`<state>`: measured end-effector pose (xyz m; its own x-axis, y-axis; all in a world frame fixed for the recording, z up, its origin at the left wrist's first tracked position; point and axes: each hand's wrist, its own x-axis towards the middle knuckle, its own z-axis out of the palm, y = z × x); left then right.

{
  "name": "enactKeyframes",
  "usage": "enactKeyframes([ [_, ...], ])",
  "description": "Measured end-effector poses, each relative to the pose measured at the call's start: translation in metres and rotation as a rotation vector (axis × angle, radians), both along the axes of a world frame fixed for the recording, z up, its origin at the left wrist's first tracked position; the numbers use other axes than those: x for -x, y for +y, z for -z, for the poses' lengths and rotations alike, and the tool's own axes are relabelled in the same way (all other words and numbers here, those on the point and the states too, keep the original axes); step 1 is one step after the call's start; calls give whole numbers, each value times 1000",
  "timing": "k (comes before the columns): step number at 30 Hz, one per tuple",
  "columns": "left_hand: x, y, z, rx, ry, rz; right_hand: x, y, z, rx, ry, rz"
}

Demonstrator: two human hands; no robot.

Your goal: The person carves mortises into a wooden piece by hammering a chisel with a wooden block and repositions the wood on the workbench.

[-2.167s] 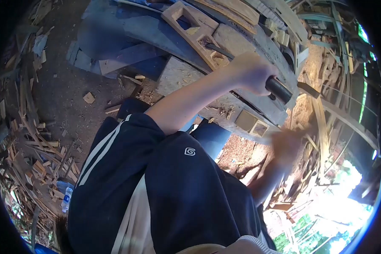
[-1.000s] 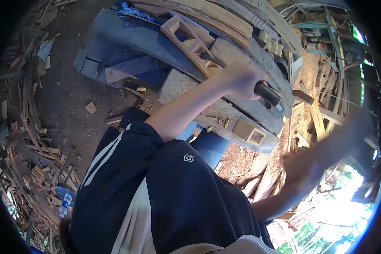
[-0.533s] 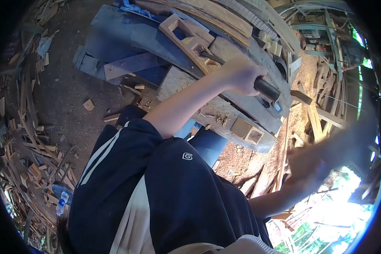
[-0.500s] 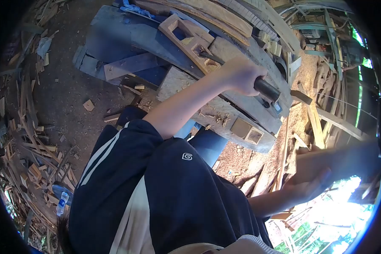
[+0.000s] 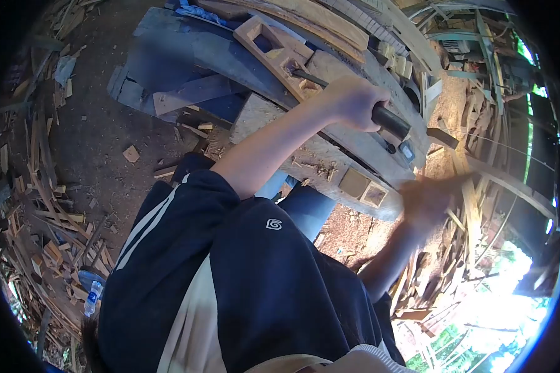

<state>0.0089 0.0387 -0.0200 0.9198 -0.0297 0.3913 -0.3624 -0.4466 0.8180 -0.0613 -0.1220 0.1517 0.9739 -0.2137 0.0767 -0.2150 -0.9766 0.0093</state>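
Observation:
My left hand [image 5: 354, 104] is closed around a chisel [image 5: 392, 122], its dark handle sticking out toward the right. The chisel's metal blade slants into a recess in a wooden workpiece [image 5: 274, 53] cut with several rectangular openings. On the right, my right hand [image 5: 426, 202] is smeared by motion, below and right of the chisel handle and apart from it. A blurred brown shape, seemingly the thick wooden block seen earlier, is at that hand; its outline and my fingers cannot be made out. The workpiece rests on a worn wooden bench [image 5: 261, 121].
Near the bench's close end lies a wooden piece with a square hole [image 5: 373, 195]. Boards [image 5: 320, 25] and a blue cloth [image 5: 199, 12] lie at the far side. Wood scraps [image 5: 53, 248] and a plastic bottle [image 5: 93, 297] are on the left. Planks [image 5: 510, 183] lean on the right.
My right hand has swung up and leftward, closer to the chisel handle, from the far right where it held a thick wooden block. My left hand and the chisel have barely shifted.

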Motion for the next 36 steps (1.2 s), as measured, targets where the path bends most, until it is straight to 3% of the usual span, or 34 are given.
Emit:
enactKeyframes([
  [2, 0, -4, 1, -15, -26, 12, 15, -57, 71, -638, -117, -386],
  [3, -3, 0, -1, 15, -13, -13, 21, -35, 36, -1063, 120, -113],
  [4, -1, 3, -2, 44, 11, -27, 24, -42, 27, -1168, 118, -121],
  [6, 2, 4, -5, 40, 32, -22, 27, -52, -2, -1200, 8, -200],
  [9, 1, 5, -12, 23, 50, -36, 28, -57, -38, -943, -377, -338],
  [10, 1, 6, -12, 0, 55, -40, 26, -31, -34, -1301, -571, -338],
  [11, 2, 4, -11, 1, 62, -38, 20, -30, -8, -1299, -567, -333],
  [13, 2, 4, -10, 25, 37, -54, 15, -38, 51, -900, 4, -414],
  [17, 2, 6, -7, -57, 82, -19, 20, -77, 37, -1002, 84, -188],
  [18, 2, 6, -7, -57, 78, -25, 17, -91, 29, -928, -9, -240],
  [21, 1, 10, -13, -54, 75, -40, 24, -67, -27, -1191, -256, -202],
  [23, 2, 10, -13, -61, 81, -35, 14, -54, -7, -1289, -634, -248],
  [25, 1, 9, -12, -43, 83, -18, -8, -116, 67, -321, -132, -953],
  [26, 1, 9, -12, -52, 76, -15, 21, -34, 67, -715, -25, -256],
  [28, 0, 10, -10, -91, 91, -22, 13, -52, 57, -831, 35, -345],
  [30, 1, 9, -5, -100, 58, -37, 23, -42, 25, -1174, 150, -130],
  [36, 1, 4, -13, -57, 84, -53, 15, -53, 13, -1602, -138, -225],
])
